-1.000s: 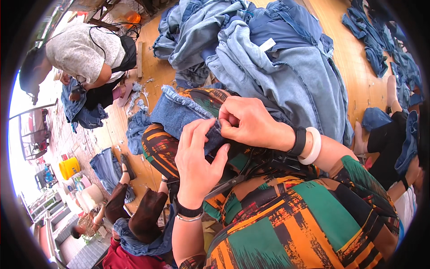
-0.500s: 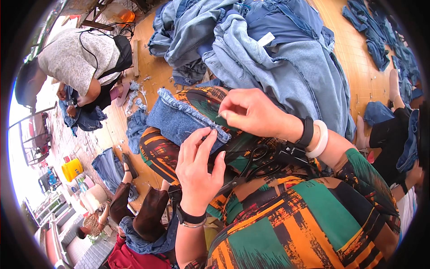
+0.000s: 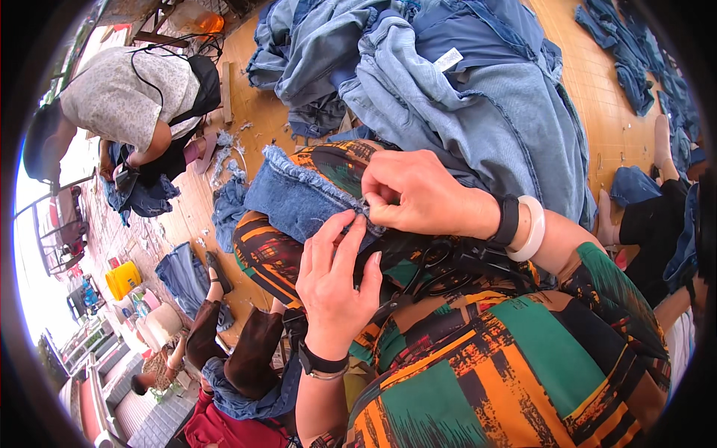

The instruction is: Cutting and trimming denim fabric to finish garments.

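A folded denim piece (image 3: 287,198) with a pale frayed edge lies over my patterned clothed leg. My left hand (image 3: 336,291) holds it down, bent fingertips pressed on its near end and thumb apart. My right hand (image 3: 418,194) is closed in a pinch at the frayed edge, just above the left fingertips; what it pinches is too small to make out. Below the right hand, black looped handles, apparently scissors (image 3: 426,265), lie in my lap.
A heap of jeans (image 3: 463,127) covers the wooden board (image 3: 567,45) ahead. At left a co-worker (image 3: 127,104) bends over denim; another person's legs (image 3: 246,351) are at lower left. Bare feet (image 3: 665,142) and more denim (image 3: 620,67) are at right. A yellow bucket (image 3: 122,279) stands far left.
My right hand lifted slightly off the frayed edge half a second ago and is back down on it now. My left fingertips and thumb sit a little lower than a second ago.
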`<state>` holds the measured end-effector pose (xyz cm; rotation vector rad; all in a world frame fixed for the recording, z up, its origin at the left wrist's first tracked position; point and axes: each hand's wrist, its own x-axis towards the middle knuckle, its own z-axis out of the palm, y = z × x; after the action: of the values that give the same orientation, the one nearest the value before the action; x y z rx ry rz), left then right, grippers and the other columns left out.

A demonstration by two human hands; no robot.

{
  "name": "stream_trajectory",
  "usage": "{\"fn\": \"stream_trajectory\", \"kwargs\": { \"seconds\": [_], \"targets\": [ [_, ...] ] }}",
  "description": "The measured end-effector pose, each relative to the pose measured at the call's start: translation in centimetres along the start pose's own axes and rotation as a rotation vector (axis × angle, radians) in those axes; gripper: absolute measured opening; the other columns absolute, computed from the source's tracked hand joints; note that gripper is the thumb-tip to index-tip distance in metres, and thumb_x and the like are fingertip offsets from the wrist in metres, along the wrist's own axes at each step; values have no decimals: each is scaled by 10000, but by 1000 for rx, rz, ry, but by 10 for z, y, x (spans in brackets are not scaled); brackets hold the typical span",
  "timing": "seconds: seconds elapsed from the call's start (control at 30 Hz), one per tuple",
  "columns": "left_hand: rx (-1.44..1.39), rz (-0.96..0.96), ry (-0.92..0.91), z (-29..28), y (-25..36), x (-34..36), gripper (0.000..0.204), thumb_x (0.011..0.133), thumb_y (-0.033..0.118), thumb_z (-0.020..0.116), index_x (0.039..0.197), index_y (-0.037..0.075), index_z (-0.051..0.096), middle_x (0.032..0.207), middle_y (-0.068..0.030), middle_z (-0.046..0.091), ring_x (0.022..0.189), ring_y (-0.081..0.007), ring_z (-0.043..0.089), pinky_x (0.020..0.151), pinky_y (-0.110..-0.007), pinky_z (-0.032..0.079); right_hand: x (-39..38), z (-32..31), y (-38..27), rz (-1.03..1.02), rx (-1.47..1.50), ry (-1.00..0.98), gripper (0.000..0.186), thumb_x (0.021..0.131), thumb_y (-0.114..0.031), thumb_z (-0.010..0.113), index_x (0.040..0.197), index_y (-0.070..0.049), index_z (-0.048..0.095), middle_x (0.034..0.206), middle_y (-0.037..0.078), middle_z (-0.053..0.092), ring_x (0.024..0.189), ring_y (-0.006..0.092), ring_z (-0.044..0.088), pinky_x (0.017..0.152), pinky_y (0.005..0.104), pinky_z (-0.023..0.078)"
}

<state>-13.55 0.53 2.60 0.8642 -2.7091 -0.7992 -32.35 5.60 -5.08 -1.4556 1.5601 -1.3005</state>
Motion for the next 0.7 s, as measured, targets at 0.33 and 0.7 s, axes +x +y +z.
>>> {"fn": "stream_trajectory", "kwargs": {
  "seconds": [0.33, 0.7],
  "targets": [
    [27, 21, 14, 2, -2, -4, 468, 742, 36, 739, 1201, 4, 652, 1240, -130, 605, 1092, -334, 598, 931, -411, 491, -1, -4, -1, 128, 208, -37, 94, 827, -59, 685, 888, 6, 657, 738, 63, 602, 629, 126, 570, 578, 271, 449],
    [34, 11, 16, 3, 1, -3, 472, 742, 24, 744, 1205, -5, 659, 1250, -156, 610, 1105, -341, 603, 941, -411, 492, 2, 2, 0, -119, -123, -16, 122, 756, -69, 710, 810, -36, 605, 747, 98, 608, 615, 261, 623, 549, 358, 478]
  ]
}}
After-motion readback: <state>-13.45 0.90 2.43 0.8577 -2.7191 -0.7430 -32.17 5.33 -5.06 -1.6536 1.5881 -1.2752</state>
